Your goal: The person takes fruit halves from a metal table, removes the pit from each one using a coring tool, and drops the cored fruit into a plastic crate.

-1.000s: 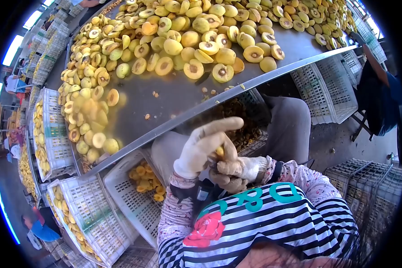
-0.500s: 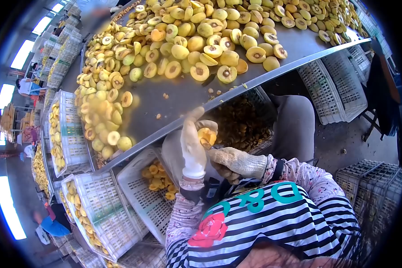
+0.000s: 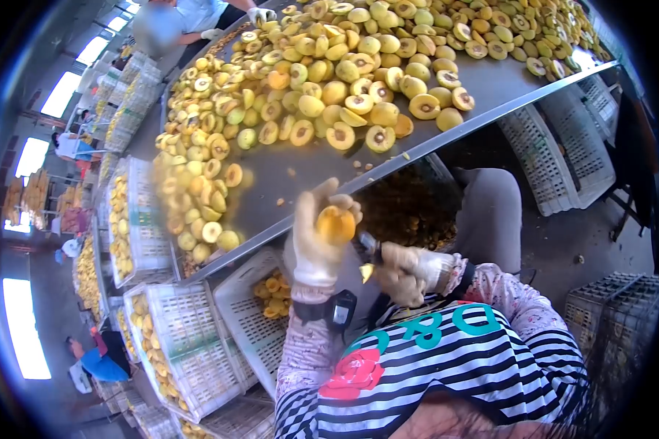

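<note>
Left hand (image 3: pixel 316 241) pinching one stone-fruit half (image 3: pixel 335 224) at near edge of steel table (image 3: pixel 300 170). Right hand (image 3: pixel 408 272) closing round one metal-tipped tool (image 3: pixel 370 241), tip pointing toward fruit. One yellow scrap (image 3: pixel 366 273) hanging by right hand, contact unclear. Uncounted fruit heap (image 3: pixel 337 88) covering much of table. One co-worker (image 3: pixel 201 16) reaching in, two gloved hands showing.

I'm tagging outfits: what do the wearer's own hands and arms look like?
The left hand and right hand wear off-white gloves. Pale floral sleeves meet dark wristbands, the left one bearing a small device; striped dark-and-white cloth covers the upper arms.
</note>
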A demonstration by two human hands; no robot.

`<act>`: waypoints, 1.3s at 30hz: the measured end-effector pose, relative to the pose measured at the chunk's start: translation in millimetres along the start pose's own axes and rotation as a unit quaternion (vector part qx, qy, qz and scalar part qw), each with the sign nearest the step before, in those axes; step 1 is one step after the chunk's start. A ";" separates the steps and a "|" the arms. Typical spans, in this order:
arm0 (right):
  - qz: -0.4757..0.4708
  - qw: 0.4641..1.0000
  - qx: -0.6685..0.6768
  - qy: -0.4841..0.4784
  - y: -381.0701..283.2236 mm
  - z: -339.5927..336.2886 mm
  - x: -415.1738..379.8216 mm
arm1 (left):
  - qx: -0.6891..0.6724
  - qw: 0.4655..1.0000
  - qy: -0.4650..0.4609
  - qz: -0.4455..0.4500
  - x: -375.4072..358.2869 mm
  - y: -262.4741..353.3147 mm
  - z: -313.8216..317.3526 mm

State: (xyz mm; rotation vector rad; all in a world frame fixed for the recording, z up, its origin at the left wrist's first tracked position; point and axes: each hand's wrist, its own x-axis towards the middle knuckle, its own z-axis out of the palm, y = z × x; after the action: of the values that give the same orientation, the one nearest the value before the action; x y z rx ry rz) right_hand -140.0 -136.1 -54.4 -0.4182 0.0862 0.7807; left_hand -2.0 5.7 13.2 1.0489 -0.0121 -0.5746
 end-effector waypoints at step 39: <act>-0.102 0.826 -0.418 0.364 -26.7 45.1 32.7 | 0.009 1.000 0.022 0.010 5.2 -30.2 4.8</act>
State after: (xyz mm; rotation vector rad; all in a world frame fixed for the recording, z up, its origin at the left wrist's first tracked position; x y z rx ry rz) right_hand -101.6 -113.4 -11.6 -1.5368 0.4136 0.3668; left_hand -12.1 -11.6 -10.4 1.0778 0.0117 -0.5334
